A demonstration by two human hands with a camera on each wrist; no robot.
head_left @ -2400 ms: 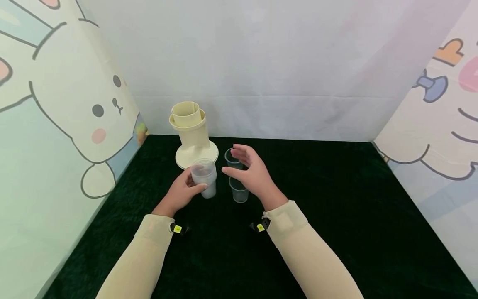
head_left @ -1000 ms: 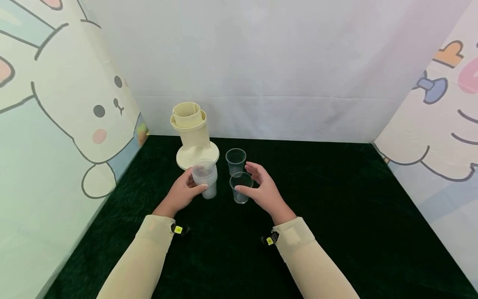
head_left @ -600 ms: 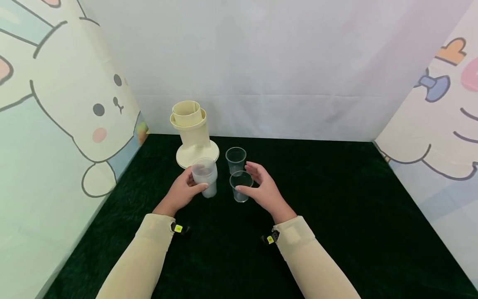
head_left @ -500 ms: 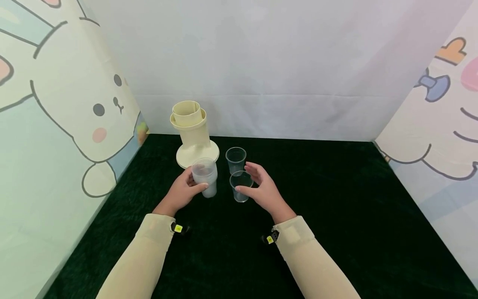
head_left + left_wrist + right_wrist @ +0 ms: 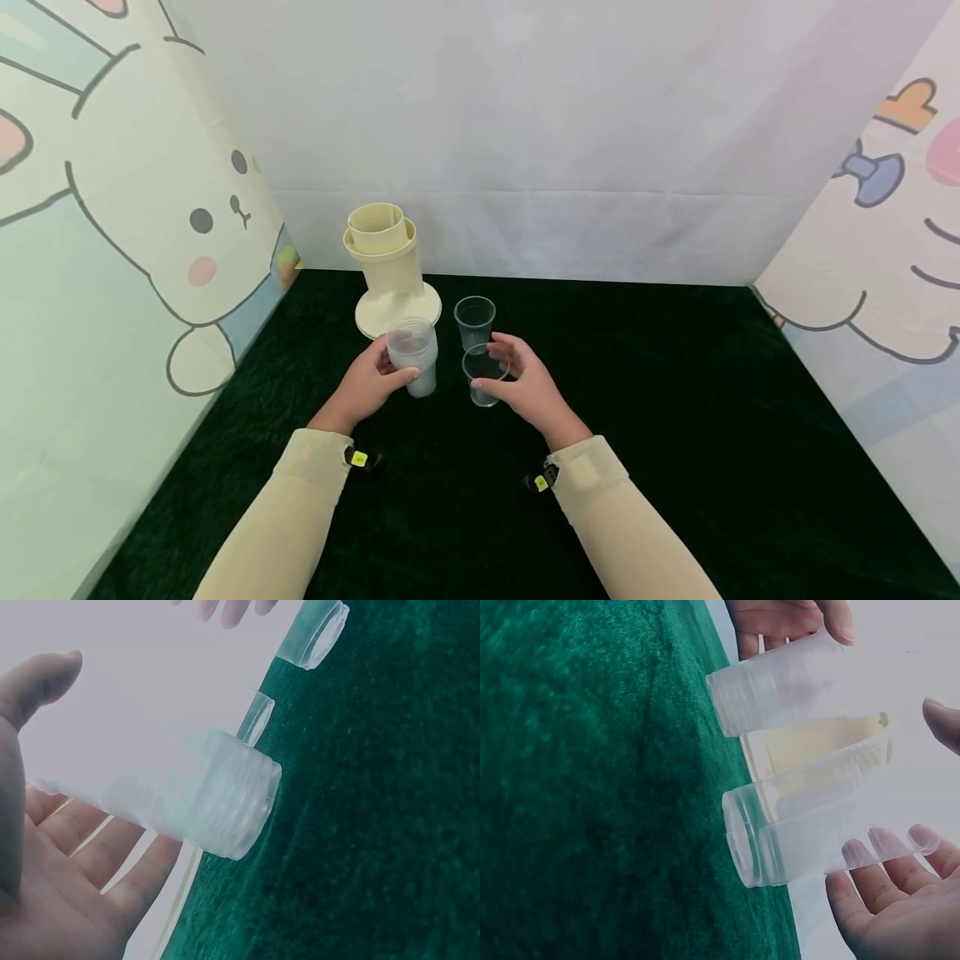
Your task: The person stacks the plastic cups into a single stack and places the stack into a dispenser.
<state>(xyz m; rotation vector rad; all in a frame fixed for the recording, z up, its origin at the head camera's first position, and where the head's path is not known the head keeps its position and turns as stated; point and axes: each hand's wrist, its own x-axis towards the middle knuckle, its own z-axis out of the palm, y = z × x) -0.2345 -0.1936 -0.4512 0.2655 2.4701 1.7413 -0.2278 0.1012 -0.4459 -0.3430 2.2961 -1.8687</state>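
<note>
In the head view, my left hand (image 5: 369,385) grips a stack of nested translucent plastic cups (image 5: 420,360), thumb in front and fingers behind. To its right stands a single clear plastic cup (image 5: 483,395) with my right hand (image 5: 534,388) around it. My right thumb lies across the near side of that cup; the fingers curl round its far right side, and their tips show through the wall in the right wrist view. Directly behind it stands another clear cup (image 5: 474,315), upright on the cloth and apart from both hands.
A cream cup-holder-like stand (image 5: 390,279) with a round base and tubular top is at the back left, just behind the stack. Dark green cloth (image 5: 675,400) covers the table. A white backdrop (image 5: 525,142) and printed cartoon side panels (image 5: 135,250) enclose it.
My right hand came from beside the far cup down to the near one, and its fingers have since closed farther around that cup. The left hand and its stack have stayed put.
</note>
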